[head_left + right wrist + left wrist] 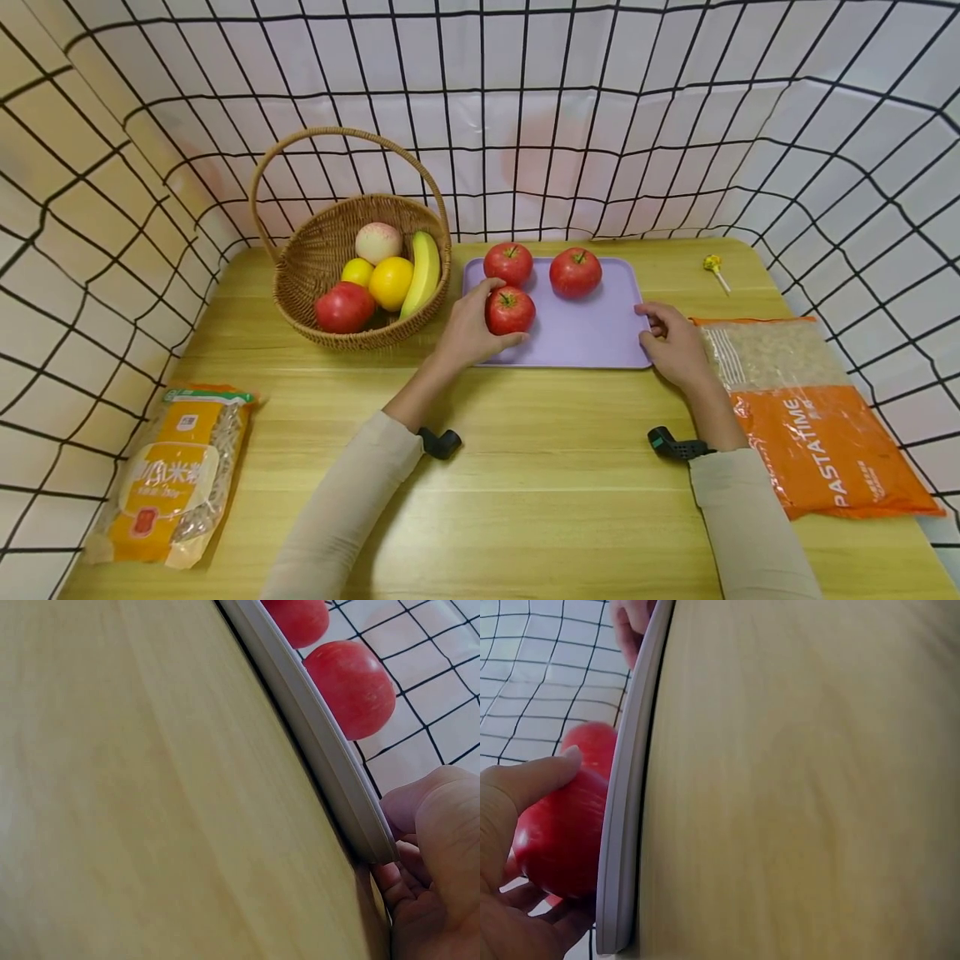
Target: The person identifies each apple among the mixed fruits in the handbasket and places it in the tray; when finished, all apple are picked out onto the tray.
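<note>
A lilac tray (592, 333) lies on the table with three red apples on it. My left hand (474, 327) holds the front-left apple (512, 312) between thumb and fingers, at the tray's left side; the left wrist view shows the thumb on that apple (562, 832). Behind it sits a second apple (508, 263), and a third apple (576, 273) stands at the back middle. At the tray's right edge, my right hand (672, 343) grips the rim, thumb above and fingers beside and below it, as the right wrist view shows at the tray corner (367, 840).
Left of the tray, a tilted wicker basket (307, 271) holds several fruits, including a banana (424, 271). A bagged food pack (176, 479) lies front left. At the right are an orange pasta bag (832, 442) and a lollipop (714, 265). Black-and-white grid cloth encloses the table.
</note>
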Action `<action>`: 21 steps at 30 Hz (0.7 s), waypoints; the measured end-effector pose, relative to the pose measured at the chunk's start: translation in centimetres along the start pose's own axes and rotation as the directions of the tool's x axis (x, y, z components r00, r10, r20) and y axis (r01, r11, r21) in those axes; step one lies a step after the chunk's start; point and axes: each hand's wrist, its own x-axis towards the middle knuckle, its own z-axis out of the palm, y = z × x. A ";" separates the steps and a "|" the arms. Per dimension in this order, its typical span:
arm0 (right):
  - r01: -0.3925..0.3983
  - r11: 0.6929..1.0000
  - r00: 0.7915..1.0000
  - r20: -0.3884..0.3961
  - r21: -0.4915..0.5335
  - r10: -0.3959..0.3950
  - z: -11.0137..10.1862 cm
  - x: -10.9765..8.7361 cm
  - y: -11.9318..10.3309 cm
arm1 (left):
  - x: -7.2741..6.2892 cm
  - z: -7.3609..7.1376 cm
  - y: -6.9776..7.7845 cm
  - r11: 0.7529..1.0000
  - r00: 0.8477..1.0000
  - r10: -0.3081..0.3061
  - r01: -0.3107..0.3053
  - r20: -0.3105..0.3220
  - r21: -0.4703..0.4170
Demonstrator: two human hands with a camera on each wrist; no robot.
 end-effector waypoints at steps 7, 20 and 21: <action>0.004 1.000 1.000 -0.008 -0.012 -0.004 0.0 0.0 0.2 | -0.5 -0.4 0.1 1.000 0.999 -0.002 0.001 0.035 0.014; 0.006 1.000 1.000 -0.017 -0.007 -0.007 0.1 0.1 0.3 | -3.4 -4.7 1.9 0.996 0.999 0.010 -0.013 0.043 0.083; 0.007 1.000 1.000 -0.018 -0.005 -0.007 0.1 0.1 0.3 | -3.7 -5.1 2.1 0.997 0.999 0.018 -0.021 0.041 0.074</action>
